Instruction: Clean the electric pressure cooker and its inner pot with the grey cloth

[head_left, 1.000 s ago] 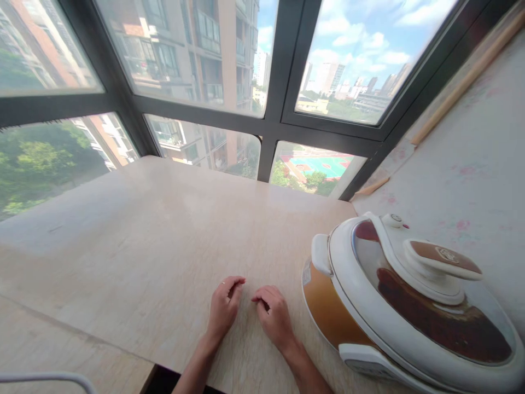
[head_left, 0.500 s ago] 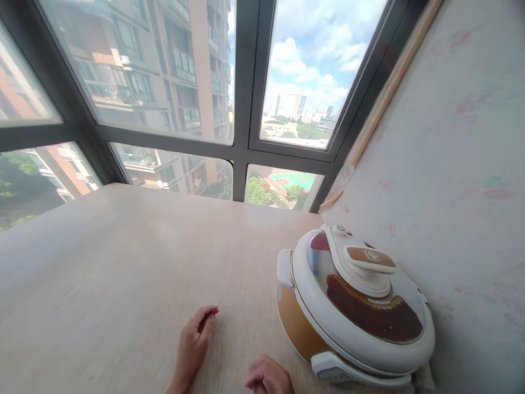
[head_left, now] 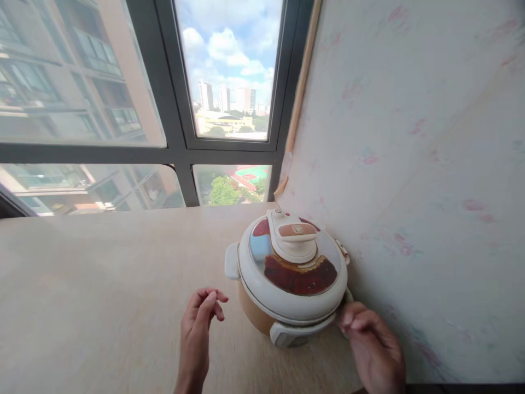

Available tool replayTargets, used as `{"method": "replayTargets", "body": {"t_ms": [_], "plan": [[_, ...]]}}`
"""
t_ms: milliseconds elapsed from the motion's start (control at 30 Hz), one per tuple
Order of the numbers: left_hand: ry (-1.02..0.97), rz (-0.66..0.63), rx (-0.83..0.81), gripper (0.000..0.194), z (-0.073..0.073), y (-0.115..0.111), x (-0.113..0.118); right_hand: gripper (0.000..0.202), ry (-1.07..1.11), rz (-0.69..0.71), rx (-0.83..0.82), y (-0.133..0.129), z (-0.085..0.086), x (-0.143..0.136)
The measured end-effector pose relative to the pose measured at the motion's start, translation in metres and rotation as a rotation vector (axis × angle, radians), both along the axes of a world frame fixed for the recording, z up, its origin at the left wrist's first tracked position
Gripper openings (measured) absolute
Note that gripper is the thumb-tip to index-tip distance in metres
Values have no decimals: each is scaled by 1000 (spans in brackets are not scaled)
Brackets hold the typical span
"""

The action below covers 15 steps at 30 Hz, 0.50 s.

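A white and brown electric pressure cooker (head_left: 293, 312) stands on the pale tabletop, its lid closed and its brown lid handle (head_left: 298, 230) uppermost. My left hand (head_left: 199, 323) hovers left of the cooker, palm turned inward, loosely curled with gaps between the fingers and holding nothing. At the cooker's front right edge is my right hand (head_left: 373, 342), fingers bent and drawn together. Its fingertips are close to the cooker's side; whether they touch it, or hold anything small, is hidden.
A flower-patterned wall (head_left: 394, 180) rises close along the cooker's right side. Dark window frames (head_left: 176, 126) border the back edge of the tabletop (head_left: 102, 284). Buildings, trees and sky show through the glass.
My view has turned right, so the cooker appears further left. My right hand has moved from the cooker's front left to its front right. My left hand has come nearer the cooker, its fingers more spread.
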<state>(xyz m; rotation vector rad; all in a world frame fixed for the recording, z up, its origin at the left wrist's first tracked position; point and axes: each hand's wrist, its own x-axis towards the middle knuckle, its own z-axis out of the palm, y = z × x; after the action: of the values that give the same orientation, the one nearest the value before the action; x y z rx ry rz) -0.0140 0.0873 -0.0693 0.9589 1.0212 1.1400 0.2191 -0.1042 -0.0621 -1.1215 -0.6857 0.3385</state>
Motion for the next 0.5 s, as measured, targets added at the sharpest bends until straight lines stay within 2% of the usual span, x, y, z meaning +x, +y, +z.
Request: {"method": "replayTargets", "body": {"t_ms": [67,133,200,267,367,500], "plan": [[25,-110,58,43,16,4,11,18,31,-184,-79,10,11,14],[26,-175,63,45,25,12,19,37,61,-245,-187,20,18,30],[37,-195,34,46,29,22,25,54,81,-221,-268,31,23,47],[93,-212,7,49,29,31,31,64,131,-151,-264,42,27,61],[202,-280,-15,54,30,37,39,67,264,-70,-194,55,35,71],[212,-274,-34,55,34,33,48,67,380,-85,-178,63,43,68]]}}
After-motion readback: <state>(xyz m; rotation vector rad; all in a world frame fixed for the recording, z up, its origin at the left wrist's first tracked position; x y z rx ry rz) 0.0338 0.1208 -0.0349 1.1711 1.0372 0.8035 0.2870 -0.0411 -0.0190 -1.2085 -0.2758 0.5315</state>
